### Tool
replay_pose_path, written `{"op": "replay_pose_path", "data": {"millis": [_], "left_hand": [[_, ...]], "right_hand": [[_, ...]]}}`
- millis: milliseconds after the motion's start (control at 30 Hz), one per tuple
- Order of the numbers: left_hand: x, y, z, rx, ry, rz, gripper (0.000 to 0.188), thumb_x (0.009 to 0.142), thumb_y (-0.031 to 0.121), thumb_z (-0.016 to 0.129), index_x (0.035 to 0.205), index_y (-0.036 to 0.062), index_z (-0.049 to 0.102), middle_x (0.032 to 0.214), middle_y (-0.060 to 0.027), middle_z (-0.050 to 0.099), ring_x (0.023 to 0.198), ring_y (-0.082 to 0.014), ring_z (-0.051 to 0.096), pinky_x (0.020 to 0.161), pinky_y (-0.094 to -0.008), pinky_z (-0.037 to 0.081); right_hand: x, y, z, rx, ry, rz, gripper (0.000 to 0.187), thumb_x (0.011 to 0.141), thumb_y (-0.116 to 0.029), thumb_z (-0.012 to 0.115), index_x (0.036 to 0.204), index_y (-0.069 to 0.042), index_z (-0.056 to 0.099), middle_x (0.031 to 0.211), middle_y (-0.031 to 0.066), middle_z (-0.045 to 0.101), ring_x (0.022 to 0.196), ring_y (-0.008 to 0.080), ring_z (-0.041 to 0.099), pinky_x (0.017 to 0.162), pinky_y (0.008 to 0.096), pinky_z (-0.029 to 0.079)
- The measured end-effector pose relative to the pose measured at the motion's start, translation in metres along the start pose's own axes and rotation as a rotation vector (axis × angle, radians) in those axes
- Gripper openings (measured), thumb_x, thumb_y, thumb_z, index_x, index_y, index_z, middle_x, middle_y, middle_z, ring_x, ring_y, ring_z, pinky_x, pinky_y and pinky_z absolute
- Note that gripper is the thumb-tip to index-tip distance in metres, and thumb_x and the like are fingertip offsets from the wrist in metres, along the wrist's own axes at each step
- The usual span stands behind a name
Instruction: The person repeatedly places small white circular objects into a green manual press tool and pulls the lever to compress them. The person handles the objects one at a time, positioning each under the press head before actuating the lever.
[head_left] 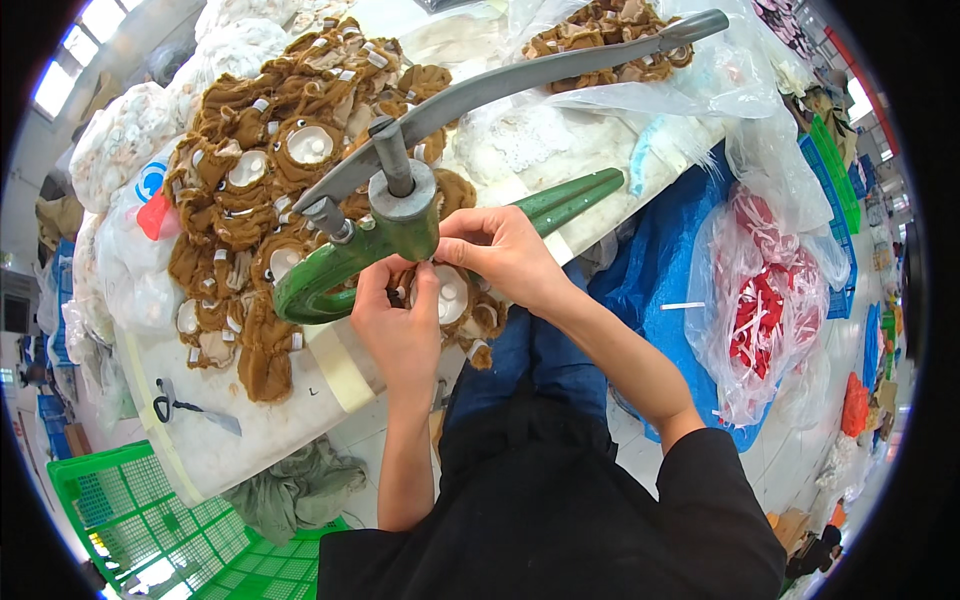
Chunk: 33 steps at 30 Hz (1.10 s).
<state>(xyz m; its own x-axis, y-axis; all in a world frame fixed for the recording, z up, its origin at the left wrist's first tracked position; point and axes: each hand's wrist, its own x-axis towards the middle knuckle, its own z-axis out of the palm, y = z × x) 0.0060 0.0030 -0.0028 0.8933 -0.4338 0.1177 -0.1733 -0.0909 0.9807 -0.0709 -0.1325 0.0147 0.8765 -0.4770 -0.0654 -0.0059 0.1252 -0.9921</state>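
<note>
Both hands work beneath the head of a green hand press with a long grey lever. They are at a brown plush toy skin with a round white plastic piece set in it. My left hand pinches the skin's edge at the left, thumb and fingers together. From the right, my right hand pinches it close to the left fingertips. Whether a small part sits between the fingertips is hidden. A heap of similar brown plush skins covers the table to the left, several with white discs and eyes.
Scissors and a grey-white flat piece lie on the table's near left. White stuffed bags stand behind the heap. A green crate is below left, with grey cloth. At right, a plastic bag of red-and-white pieces rests on blue sheeting.
</note>
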Motion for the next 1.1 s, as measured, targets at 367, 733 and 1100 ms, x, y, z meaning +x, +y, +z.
{"op": "replay_pose_path", "data": {"millis": [367,733,1100], "left_hand": [[-0.001,0.001,0.003,0.015,0.010,0.045,0.006,0.094,0.003,0.071,0.095,0.0002,0.066,0.079,0.0049,0.059,0.070,-0.0032,0.047,0.063,-0.0210,0.037],[0.001,0.004,0.000,0.060,-0.018,-0.025,0.021,0.090,0.008,0.075,0.105,-0.0051,0.069,0.092,-0.0059,0.068,0.080,-0.0114,0.062,0.074,-0.0274,0.050],[0.003,0.003,-0.006,0.059,-0.024,-0.109,0.028,0.091,0.012,0.075,0.104,-0.0103,0.066,0.090,-0.0085,0.069,0.078,-0.0120,0.060,0.071,-0.0279,0.050]], "right_hand": [[-0.002,-0.002,0.004,0.076,0.009,0.066,0.014,0.095,-0.010,0.071,0.104,0.001,0.073,0.090,0.0014,0.072,0.083,0.0050,0.064,0.074,0.0230,0.051],[0.000,0.011,0.014,0.136,0.096,-0.042,0.014,0.094,-0.008,0.068,0.106,0.000,0.070,0.091,0.0009,0.071,0.080,0.0054,0.063,0.073,0.0224,0.051],[0.034,-0.154,-0.111,-1.196,0.779,-1.243,0.031,0.100,-0.018,0.056,0.075,-0.005,0.068,0.068,0.0090,0.061,0.069,0.0288,0.059,0.075,0.0390,0.044]]}}
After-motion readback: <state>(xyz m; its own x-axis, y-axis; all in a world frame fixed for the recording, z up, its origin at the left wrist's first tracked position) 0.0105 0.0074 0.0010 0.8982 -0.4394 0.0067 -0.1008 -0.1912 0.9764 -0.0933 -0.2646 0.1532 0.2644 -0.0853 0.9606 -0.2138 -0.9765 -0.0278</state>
